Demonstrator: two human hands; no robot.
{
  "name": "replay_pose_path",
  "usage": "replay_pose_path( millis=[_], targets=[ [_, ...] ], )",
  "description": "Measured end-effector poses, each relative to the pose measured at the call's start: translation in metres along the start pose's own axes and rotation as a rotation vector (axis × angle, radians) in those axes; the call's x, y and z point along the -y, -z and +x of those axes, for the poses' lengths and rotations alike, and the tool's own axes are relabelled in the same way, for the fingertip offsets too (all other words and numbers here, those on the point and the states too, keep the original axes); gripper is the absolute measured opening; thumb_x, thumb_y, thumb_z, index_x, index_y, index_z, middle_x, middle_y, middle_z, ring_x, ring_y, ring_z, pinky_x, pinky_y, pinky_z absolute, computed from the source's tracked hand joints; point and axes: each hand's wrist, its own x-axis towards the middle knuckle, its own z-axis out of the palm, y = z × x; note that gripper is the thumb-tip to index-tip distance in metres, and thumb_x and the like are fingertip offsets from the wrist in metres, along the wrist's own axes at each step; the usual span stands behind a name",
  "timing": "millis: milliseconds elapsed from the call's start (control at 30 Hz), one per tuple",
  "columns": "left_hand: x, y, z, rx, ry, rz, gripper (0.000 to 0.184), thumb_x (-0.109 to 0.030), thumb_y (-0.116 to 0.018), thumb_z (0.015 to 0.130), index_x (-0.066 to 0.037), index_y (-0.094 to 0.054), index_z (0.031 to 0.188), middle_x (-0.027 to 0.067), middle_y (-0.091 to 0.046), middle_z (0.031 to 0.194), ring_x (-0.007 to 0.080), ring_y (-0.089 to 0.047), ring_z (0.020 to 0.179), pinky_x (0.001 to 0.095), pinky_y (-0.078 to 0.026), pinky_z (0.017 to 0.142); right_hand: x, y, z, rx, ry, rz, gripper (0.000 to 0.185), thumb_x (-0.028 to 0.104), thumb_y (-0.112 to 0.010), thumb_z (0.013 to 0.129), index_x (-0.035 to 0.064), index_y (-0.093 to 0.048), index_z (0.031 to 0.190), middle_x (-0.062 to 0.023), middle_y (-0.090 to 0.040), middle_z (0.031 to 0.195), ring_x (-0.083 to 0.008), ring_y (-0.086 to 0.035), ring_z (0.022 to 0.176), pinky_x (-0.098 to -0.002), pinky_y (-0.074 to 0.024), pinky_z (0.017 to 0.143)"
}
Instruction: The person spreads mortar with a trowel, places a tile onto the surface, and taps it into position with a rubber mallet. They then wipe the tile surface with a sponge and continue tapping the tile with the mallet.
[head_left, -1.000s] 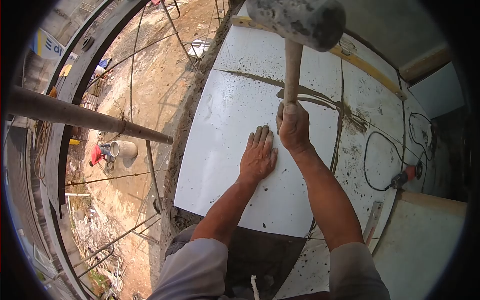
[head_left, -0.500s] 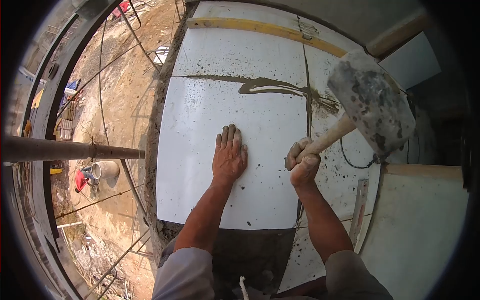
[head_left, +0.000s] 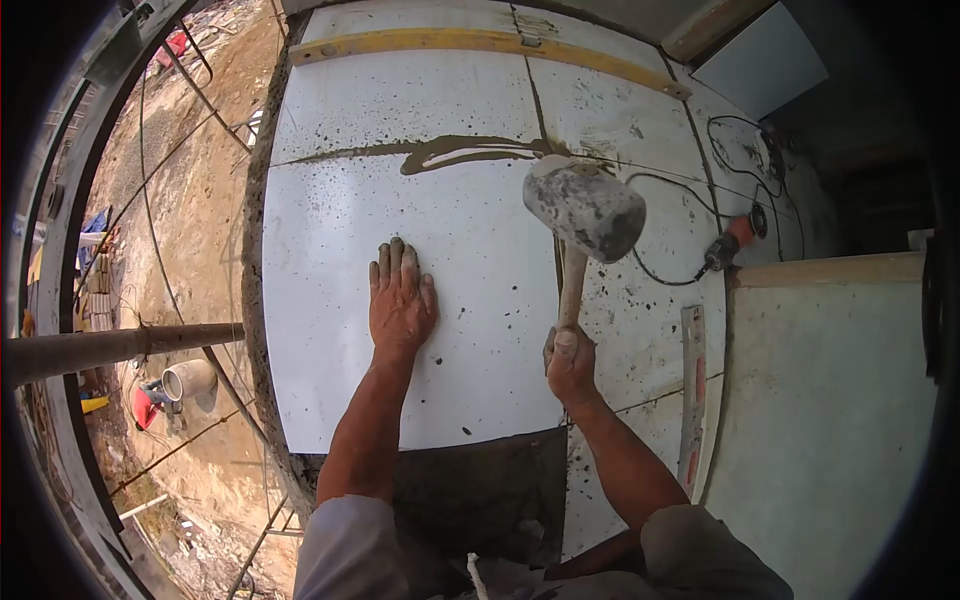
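My left hand [head_left: 402, 305] lies flat on a large white floor tile [head_left: 340, 385], fingers stretched forward. In my right hand [head_left: 570, 365] is the wooden handle of a rubber mallet [head_left: 585, 208], gripped near its lower end. The mallet's grey, mortar-smeared head is raised over the tile's far right corner and hides part of the joint there. Wet grey-brown grout [head_left: 455, 153] is smeared along the far joint, and dark crumbs dot the tile's surface.
A yellow straightedge [head_left: 430, 40] crosses the far tiles. At right lie a red angle grinder [head_left: 735, 240] with its cord and a metal level [head_left: 692, 390]. Left, the floor ends at a drop beside scaffold pipes [head_left: 130, 345]; a person in red [head_left: 148, 405] is below.
The mallet has swung left and away from me, its head now above its handle near the joint. My left hand stays flat on the tile. The view has shifted right, showing the grinder.
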Motion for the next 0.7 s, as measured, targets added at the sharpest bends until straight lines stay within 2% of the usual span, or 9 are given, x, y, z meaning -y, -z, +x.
replay_pose_path(
  millis=[133, 200, 333, 400, 500, 533, 600, 633, 700],
  targets=[
    [0.002, -0.005, 0.001, 0.002, 0.003, 0.032, 0.049, -0.025, -0.036, 0.096, -0.001, -0.033, 0.138, 0.0199, -0.029, 0.148, 0.0356, -0.022, 0.140, 0.0462, -0.016, 0.115, -0.026, 0.005, -0.017, 0.114, -0.078, -0.242, 0.060, 0.062, -0.045, 0.090, 0.0029, -0.050, 0.079, -0.0027, -0.042, 0.053, -0.0118, -0.044, 0.047, -0.0321, -0.0348, 0.043],
    [-0.001, 0.001, -0.006, 0.037, 0.018, 0.020, 0.049, -0.025, -0.037, 0.096, -0.002, -0.033, 0.139, 0.0198, -0.029, 0.148, 0.0353, -0.022, 0.140, 0.0462, -0.016, 0.115, 0.023, 0.041, -0.021, 0.117, -0.035, 0.032, 0.056, 0.058, -0.046, 0.091, 0.0028, -0.050, 0.080, -0.0011, -0.041, 0.052, -0.0103, -0.043, 0.048, -0.0310, -0.0337, 0.044],
    [-0.002, -0.001, 0.001, 0.004, 0.005, 0.024, 0.049, -0.025, -0.036, 0.096, -0.001, -0.033, 0.139, 0.0185, -0.030, 0.148, 0.0334, -0.022, 0.140, 0.0449, -0.015, 0.116, 0.009, 0.084, -0.034, -0.064, -0.142, 0.037, 0.060, 0.061, -0.046, 0.090, 0.0026, -0.051, 0.077, 0.0002, -0.039, 0.052, -0.0088, -0.040, 0.047, -0.0298, -0.0322, 0.043],
    [-0.001, -0.002, 0.001, 0.005, 0.006, 0.057, 0.049, -0.025, -0.036, 0.095, -0.001, -0.034, 0.138, 0.0179, -0.030, 0.148, 0.0330, -0.023, 0.140, 0.0443, -0.016, 0.116, -0.024, 0.109, -0.048, -0.269, -0.255, -0.234, 0.060, 0.060, -0.050, 0.089, 0.0012, -0.054, 0.078, -0.0019, -0.045, 0.052, -0.0156, -0.044, 0.044, -0.0327, -0.0373, 0.045],
    [-0.001, -0.003, 0.001, 0.011, 0.006, 0.046, 0.049, -0.025, -0.035, 0.095, -0.001, -0.034, 0.138, 0.0180, -0.030, 0.148, 0.0328, -0.023, 0.140, 0.0442, -0.016, 0.116, -0.075, 0.148, -0.086, -0.321, -0.323, -0.768, 0.054, 0.054, -0.054, 0.089, 0.0005, -0.060, 0.083, -0.0044, -0.050, 0.051, -0.0279, -0.049, 0.043, -0.0388, -0.0443, 0.049],
    [-0.001, -0.004, 0.001, 0.007, 0.007, 0.052, 0.049, -0.025, -0.036, 0.095, -0.001, -0.034, 0.138, 0.0179, -0.030, 0.148, 0.0326, -0.023, 0.140, 0.0441, -0.016, 0.116, -0.075, 0.153, -0.095, -0.326, -0.324, -0.765, 0.054, 0.054, -0.054, 0.089, 0.0005, -0.060, 0.083, -0.0044, -0.050, 0.051, -0.0279, -0.049, 0.043, -0.0388, -0.0443, 0.049],
    [-0.001, -0.003, 0.000, 0.002, -0.001, 0.062, 0.049, -0.025, -0.036, 0.095, -0.002, -0.034, 0.138, 0.0178, -0.029, 0.148, 0.0323, -0.022, 0.140, 0.0440, -0.016, 0.116, -0.073, 0.157, -0.108, -0.183, -0.659, -0.989, 0.049, 0.047, -0.056, 0.089, -0.0016, -0.060, 0.091, -0.0139, -0.060, 0.072, -0.0375, -0.059, 0.067, -0.0448, -0.0487, 0.066],
    [-0.001, -0.003, 0.000, 0.007, 0.001, 0.064, 0.049, -0.025, -0.036, 0.095, -0.002, -0.033, 0.138, 0.0176, -0.029, 0.149, 0.0321, -0.022, 0.140, 0.0439, -0.016, 0.116, -0.077, 0.156, -0.107, -0.187, -0.660, -0.983, 0.049, 0.047, -0.056, 0.089, -0.0016, -0.060, 0.091, -0.0139, -0.060, 0.072, -0.0375, -0.059, 0.067, -0.0448, -0.0487, 0.066],
    [-0.002, -0.004, 0.004, 0.011, 0.005, 0.069, 0.049, -0.025, -0.037, 0.095, -0.002, -0.033, 0.139, 0.0174, -0.029, 0.149, 0.0319, -0.022, 0.140, 0.0438, -0.016, 0.116, -0.079, 0.149, -0.099, -0.328, -0.289, -1.067, 0.048, 0.041, -0.058, 0.088, -0.0040, -0.058, 0.103, -0.0222, -0.055, 0.104, -0.0402, -0.054, 0.099, -0.0483, -0.0448, 0.082]
  ],
)
